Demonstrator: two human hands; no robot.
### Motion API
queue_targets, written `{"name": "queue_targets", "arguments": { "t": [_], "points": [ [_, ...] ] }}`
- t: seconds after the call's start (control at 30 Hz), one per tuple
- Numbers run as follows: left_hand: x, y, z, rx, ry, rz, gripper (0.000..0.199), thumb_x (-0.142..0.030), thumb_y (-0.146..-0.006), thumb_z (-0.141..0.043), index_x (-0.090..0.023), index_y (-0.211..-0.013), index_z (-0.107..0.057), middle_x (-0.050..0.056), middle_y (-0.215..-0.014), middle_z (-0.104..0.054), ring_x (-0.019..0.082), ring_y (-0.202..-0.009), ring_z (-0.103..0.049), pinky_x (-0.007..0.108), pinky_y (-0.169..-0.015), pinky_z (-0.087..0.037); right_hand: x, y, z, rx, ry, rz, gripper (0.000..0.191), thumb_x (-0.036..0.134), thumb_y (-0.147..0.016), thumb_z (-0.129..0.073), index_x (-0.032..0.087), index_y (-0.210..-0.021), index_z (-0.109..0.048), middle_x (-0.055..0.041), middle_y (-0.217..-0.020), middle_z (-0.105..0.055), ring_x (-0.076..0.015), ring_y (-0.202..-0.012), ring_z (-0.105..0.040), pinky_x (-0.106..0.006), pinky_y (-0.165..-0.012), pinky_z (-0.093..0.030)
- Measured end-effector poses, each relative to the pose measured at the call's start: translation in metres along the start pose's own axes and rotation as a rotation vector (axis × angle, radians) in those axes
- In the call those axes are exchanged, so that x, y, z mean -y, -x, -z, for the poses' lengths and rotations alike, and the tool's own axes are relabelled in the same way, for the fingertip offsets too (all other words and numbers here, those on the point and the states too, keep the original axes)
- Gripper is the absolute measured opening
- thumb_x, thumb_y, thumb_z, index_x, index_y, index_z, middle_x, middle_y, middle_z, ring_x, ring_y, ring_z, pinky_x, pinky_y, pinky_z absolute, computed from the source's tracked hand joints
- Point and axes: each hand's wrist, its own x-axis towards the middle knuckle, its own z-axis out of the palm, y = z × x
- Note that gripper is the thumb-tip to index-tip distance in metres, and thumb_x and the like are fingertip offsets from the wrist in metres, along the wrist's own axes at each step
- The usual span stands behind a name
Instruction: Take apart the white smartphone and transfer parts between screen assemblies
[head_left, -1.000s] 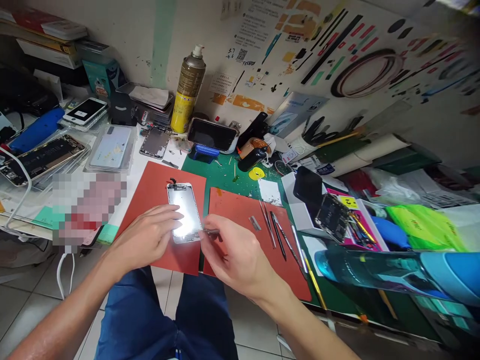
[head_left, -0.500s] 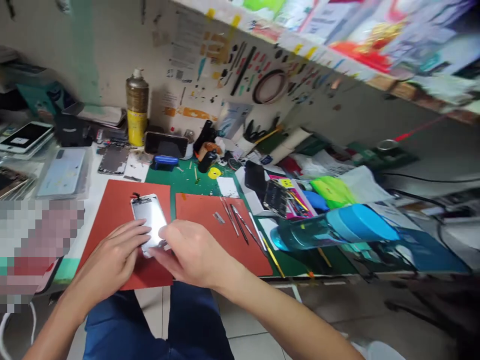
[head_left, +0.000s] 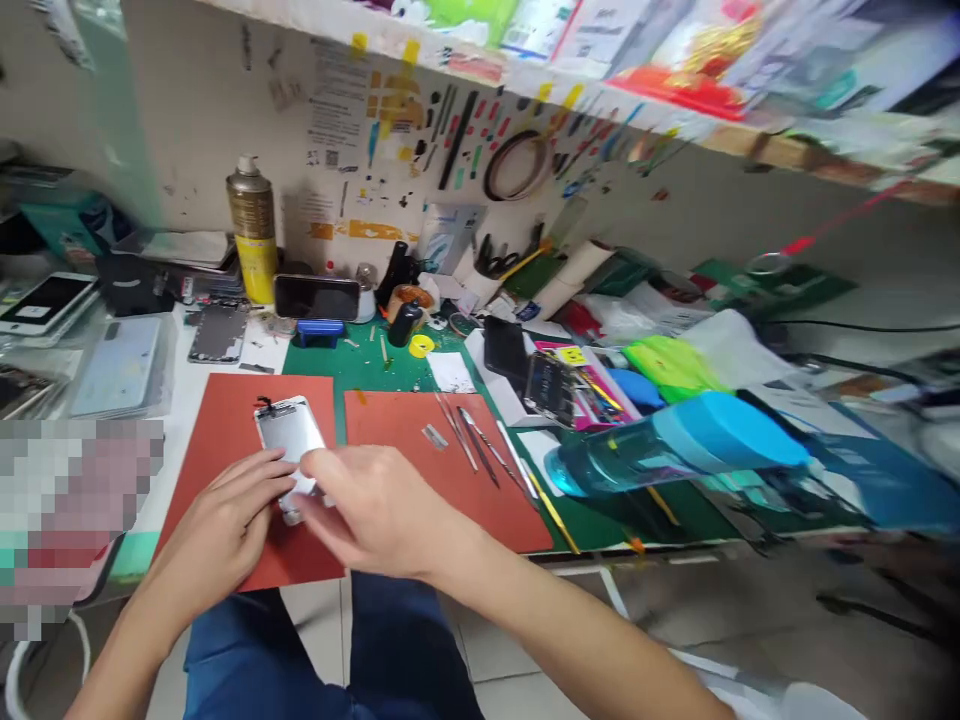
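A phone screen assembly [head_left: 300,430], its silvery back up and a dark flex cable at its top end, lies slightly tilted over the left red mat [head_left: 225,430]. My left hand [head_left: 236,505] holds it at the left edge, fingers laid over its lower half. On the opposite side, my right hand [head_left: 375,510] is closed in a pinch at the lower right edge. Whatever sits between those fingertips is hidden by the hand. Small metal parts show at the screen's lower end.
Tweezers [head_left: 457,435] and thin tools lie on the right red mat [head_left: 397,480]. Beyond them a blue water bottle [head_left: 675,445] lies across the bench. A spray can [head_left: 253,230], a propped phone [head_left: 316,297] and an opened phone [head_left: 551,388] stand or lie farther back. A shelf [head_left: 480,70] overhangs.
The camera view has shifted a little. My right hand has moved slightly along the screen's edge, while my left hand keeps its place on the screen.
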Motion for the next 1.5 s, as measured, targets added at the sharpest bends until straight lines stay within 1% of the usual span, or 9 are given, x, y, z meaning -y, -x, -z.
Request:
{"name": "queue_targets", "arguments": {
  "t": [0.23, 0.57, 0.7, 0.83, 1.0, 1.13, 1.27, 1.4, 1.5],
  "points": [
    [-0.013, 0.002, 0.003, 0.033, 0.043, 0.05, 0.046, -0.005, -0.098, -0.04, -0.018, -0.125, -0.074, 0.008, -0.135, -0.074, 0.025, -0.141, -0.058, 0.048, -0.118, -0.052, -0.002, 0.002, 0.002, -0.002, -0.163, -0.026, 0.009, 0.014, -0.1, -0.046, 0.022, -0.1, -0.05, -0.0004, -0.077, -0.06, -0.0176, -0.064, -0.051, -0.03, -0.058, -0.041],
    [-0.011, 0.006, 0.001, 0.047, 0.078, 0.053, 0.047, -0.003, -0.098, -0.04, -0.021, -0.128, -0.072, 0.004, -0.138, -0.073, 0.023, -0.145, -0.054, 0.048, -0.121, -0.05, 0.004, 0.007, -0.004, -0.062, -0.201, -0.071, 0.012, 0.016, -0.1, -0.054, 0.021, -0.111, -0.052, -0.0015, -0.082, -0.064, -0.017, -0.064, -0.057, -0.029, -0.059, -0.044],
    [-0.009, 0.007, -0.001, 0.046, 0.075, 0.043, 0.048, 0.0, -0.097, -0.041, -0.022, -0.127, -0.071, 0.003, -0.138, -0.073, 0.023, -0.146, -0.053, 0.047, -0.121, -0.049, 0.002, 0.015, -0.005, -0.08, -0.252, -0.141, 0.01, 0.014, -0.103, -0.051, 0.022, -0.109, -0.052, 0.0021, -0.075, -0.061, -0.014, -0.056, -0.055, -0.027, -0.052, -0.04],
    [-0.009, 0.007, 0.002, 0.027, 0.144, 0.052, 0.039, -0.006, -0.102, -0.047, -0.023, -0.131, -0.068, 0.004, -0.134, -0.073, 0.023, -0.143, -0.054, 0.044, -0.118, -0.048, -0.005, 0.031, -0.008, -0.273, -0.421, -0.438, 0.011, 0.025, -0.102, -0.063, 0.025, -0.108, -0.054, 0.0003, -0.082, -0.067, -0.0155, -0.064, -0.065, -0.026, -0.054, -0.047],
    [-0.022, -0.002, 0.01, -0.017, 0.245, 0.076, 0.015, -0.021, -0.106, -0.057, -0.022, -0.116, -0.068, 0.005, -0.112, -0.073, 0.022, -0.11, -0.064, 0.039, -0.096, -0.053, -0.01, 0.048, -0.02, -0.536, -0.791, -0.792, 0.027, 0.041, -0.095, -0.076, 0.026, -0.1, -0.054, 0.0038, -0.072, -0.067, -0.0151, -0.061, -0.067, -0.026, -0.06, -0.055],
    [-0.038, -0.016, 0.011, 0.037, 0.269, 0.077, 0.01, -0.024, -0.107, -0.057, -0.022, -0.109, -0.066, 0.004, -0.104, -0.069, 0.02, -0.098, -0.062, 0.035, -0.087, -0.049, -0.007, 0.053, -0.025, -0.598, -0.983, -0.876, 0.035, 0.046, -0.093, -0.079, 0.025, -0.101, -0.052, 0.0033, -0.067, -0.069, -0.0134, -0.056, -0.064, -0.023, -0.055, -0.052],
    [-0.051, -0.035, 0.011, 0.101, 0.254, 0.04, 0.016, -0.022, -0.109, -0.05, -0.022, -0.102, -0.064, 0.003, -0.096, -0.067, 0.018, -0.09, -0.061, 0.031, -0.081, -0.048, -0.009, 0.059, -0.019, -0.655, -1.027, -0.891, 0.036, 0.047, -0.092, -0.08, 0.025, -0.101, -0.053, 0.004, -0.064, -0.067, -0.0139, -0.057, -0.065, -0.02, -0.05, -0.049],
    [-0.055, -0.067, 0.006, 0.157, 0.122, -0.019, 0.019, -0.025, -0.109, -0.048, -0.021, -0.102, -0.065, 0.004, -0.097, -0.069, 0.02, -0.09, -0.063, 0.032, -0.08, -0.048, -0.02, 0.077, -0.011, -0.891, -0.823, -0.891, 0.034, 0.043, -0.09, -0.081, 0.023, -0.102, -0.055, 0.0032, -0.068, -0.069, -0.0134, -0.055, -0.067, -0.023, -0.056, -0.056],
    [-0.054, -0.103, -0.008, 0.217, -0.047, -0.055, 0.02, -0.023, -0.108, -0.05, -0.021, -0.106, -0.07, 0.006, -0.103, -0.073, 0.023, -0.095, -0.067, 0.034, -0.083, -0.05, -0.028, 0.094, -0.013, -1.085, -0.594, -0.868, 0.032, 0.039, -0.09, -0.082, 0.023, -0.1, -0.056, 0.0031, -0.072, -0.067, -0.0146, -0.057, -0.07, -0.024, -0.056, -0.058]
  ]
}}
